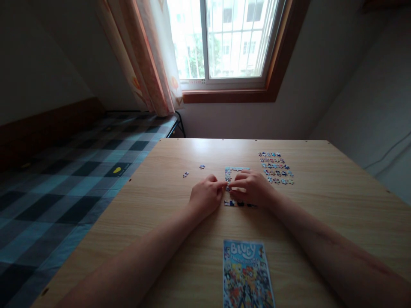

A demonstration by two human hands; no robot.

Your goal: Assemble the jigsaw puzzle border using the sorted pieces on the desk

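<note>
A partly assembled jigsaw puzzle frame [227, 174] lies on the table, with a top strip, a left side strip and a separate-looking bottom strip of puzzle pieces [231, 203]. My left hand [207, 193] is curled at its left side, the index fingertip pressed to a puzzle piece [227, 187] there. From the right, my right hand [252, 186] reaches over the frame, its fingers bent down onto the same left strip. My fingertips nearly meet at that piece and partly cover it. The right hand hides the frame's right side.
Rows of loose puzzle pieces [276, 167] lie to the right. Two single pieces, one nearer [186, 174] and one farther [202, 167], are at the left. A Bluey picture sheet [247, 273] lies in front on the wooden table [180, 256]. A checked bed [80, 188] adjoins the left.
</note>
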